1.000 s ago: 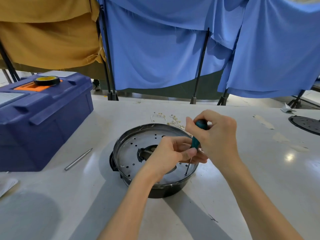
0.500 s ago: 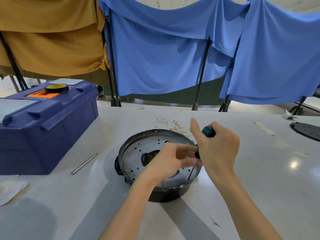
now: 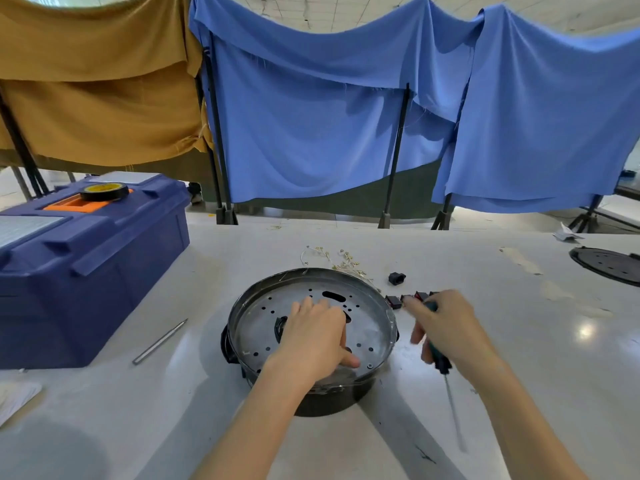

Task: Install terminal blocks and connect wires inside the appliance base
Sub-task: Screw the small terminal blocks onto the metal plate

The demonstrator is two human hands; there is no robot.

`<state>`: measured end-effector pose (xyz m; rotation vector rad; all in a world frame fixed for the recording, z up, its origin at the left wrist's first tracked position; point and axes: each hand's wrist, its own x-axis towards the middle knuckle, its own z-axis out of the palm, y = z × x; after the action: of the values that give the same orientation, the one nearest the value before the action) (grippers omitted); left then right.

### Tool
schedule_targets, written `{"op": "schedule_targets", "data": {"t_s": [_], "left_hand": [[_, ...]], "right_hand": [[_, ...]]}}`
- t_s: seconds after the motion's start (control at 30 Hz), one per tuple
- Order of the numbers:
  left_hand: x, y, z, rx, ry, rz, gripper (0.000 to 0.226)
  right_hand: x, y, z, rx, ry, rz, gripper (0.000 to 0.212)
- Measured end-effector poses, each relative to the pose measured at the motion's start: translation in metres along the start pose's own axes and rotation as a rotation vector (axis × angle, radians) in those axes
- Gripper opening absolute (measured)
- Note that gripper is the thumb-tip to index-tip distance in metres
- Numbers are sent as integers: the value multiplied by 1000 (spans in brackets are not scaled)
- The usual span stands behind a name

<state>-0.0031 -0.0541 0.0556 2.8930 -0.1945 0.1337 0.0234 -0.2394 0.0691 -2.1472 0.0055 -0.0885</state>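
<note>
One swing of the teal-handled screwdriver (image 3: 439, 359) our right hand (image 3: 450, 327) clutches could scatter black terminal blocks (image 3: 394, 301), our left hand (image 3: 315, 337) flat on the round perforated metal base (image 3: 375, 323).

glossy black on the outer wall of the appliance base (image 3: 329, 400); dull silver-grey on the metal plate (image 3: 375, 323) inside it, dotted with scattered round dark holes and a few larger slots. teal and black on the screwdriver (image 3: 439, 362) handle, bright silver down its shaft. pale, with brass-gold ends, for the wires (image 3: 343, 261). black touched with red for the small electrical parts (image 3: 415, 296). navy for the toolbox (image 3: 86, 289), orange at its handle (image 3: 69, 204); black with a yellow core for the tape roll (image 3: 104, 192). plain blue cloths (image 3: 311, 133) beside a mustard cloth (image 3: 97, 98). glossy off-white on the table (image 3: 104, 410). silver-grey for the rod (image 3: 160, 341). black, with small holes, for the disc (image 3: 609, 265).
</note>
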Motion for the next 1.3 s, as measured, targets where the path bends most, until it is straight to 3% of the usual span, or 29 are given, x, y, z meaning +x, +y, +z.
{"op": "schedule_targets", "data": {"t_s": [0.07,0.17,0.27,0.63,1.03,1.17,1.3], "left_hand": [[0,0,-1,4,-10,2,30],[1,0,0,-16,-6,2,28],[2,0,0,-12,-22,20,24],[9,-8,9,-47,-98,7,47],[22,-14,5,-114,-108,-2,37],[24,-15,0,-169,-140,-30,42],[25,-16,-5,-215,-186,-58,46]], "right_hand": [[-2,4,12,-109,-120,-3,56],[-2,6,22,-151,-194,8,42],[-1,3,23,-146,-167,25,29],[4,1,25,-144,-162,39,32],[9,-6,24,-89,-149,69,33],[12,-4,24,-36,-143,78,35],[16,1,24,77,-116,79,58]]}}
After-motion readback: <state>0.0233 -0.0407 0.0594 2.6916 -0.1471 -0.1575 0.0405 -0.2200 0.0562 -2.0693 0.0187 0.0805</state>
